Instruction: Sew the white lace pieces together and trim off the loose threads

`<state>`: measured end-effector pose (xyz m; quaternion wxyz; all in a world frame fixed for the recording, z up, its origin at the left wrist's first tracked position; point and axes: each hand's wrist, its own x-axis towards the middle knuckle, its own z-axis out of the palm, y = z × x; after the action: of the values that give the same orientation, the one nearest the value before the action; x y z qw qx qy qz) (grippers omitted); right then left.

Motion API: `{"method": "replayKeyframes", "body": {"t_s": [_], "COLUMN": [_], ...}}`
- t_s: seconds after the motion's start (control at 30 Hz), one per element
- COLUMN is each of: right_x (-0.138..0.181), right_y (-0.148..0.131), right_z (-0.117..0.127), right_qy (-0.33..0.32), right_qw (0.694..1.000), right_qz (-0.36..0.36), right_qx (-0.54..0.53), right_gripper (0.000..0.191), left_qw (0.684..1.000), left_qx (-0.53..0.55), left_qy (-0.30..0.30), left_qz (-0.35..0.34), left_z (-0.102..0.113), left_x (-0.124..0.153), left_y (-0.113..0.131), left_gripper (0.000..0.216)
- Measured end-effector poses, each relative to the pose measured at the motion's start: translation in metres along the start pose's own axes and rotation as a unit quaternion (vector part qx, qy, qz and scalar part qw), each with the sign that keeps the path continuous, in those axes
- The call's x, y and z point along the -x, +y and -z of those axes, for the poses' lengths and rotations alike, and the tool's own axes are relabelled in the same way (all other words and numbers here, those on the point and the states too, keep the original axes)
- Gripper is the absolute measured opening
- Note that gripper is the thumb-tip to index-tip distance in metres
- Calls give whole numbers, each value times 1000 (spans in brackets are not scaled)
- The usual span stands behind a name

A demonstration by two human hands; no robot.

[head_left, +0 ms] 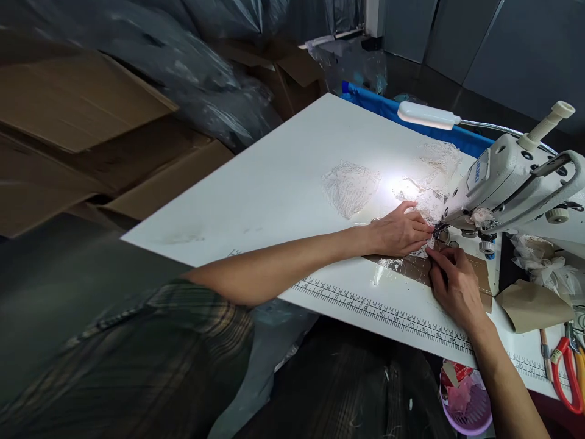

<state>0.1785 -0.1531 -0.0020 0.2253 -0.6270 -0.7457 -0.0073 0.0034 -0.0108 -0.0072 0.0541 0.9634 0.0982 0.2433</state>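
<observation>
My left hand [402,231] lies with its fingers flat on a white lace piece [427,204], close to the needle area of a white sewing machine [493,183]. My right hand [457,283] is on the near side of the needle, its fingers bent and closed at the lace edge. The exact grip of its fingertips is partly hidden. Some of the lace is covered by my left hand. Another lace piece [351,188] rests flat to the left, and more lace [439,157] lies behind, near the lamp's bright spot.
A white table [274,183] with a printed ruler [379,310] carries the machine. Above it reaches a lamp [427,116]. Red-handled scissors [567,375] and brown paper [534,305] sit at right. Below hangs a purple basket [470,414]. Cardboard boxes [77,100] stand at left.
</observation>
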Motion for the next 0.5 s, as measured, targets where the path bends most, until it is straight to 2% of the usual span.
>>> {"method": "replayKeyframes", "body": {"t_s": [0.3, 0.5], "right_x": [-2, -1], "right_y": [1, 0], "right_z": [3, 2], "right_qy": [-4, -7], "right_qw": [1000, 1000], "right_qz": [-22, -13], "right_qx": [-18, -1], "right_gripper": [34, 35], "left_qw": [1000, 1000], "left_qx": [-14, -21], "left_qy": [-10, -4], "left_qz": [19, 19], "left_z": [0, -2], "left_x": [0, 2], "left_y": [3, 3], "left_gripper": [29, 27]}}
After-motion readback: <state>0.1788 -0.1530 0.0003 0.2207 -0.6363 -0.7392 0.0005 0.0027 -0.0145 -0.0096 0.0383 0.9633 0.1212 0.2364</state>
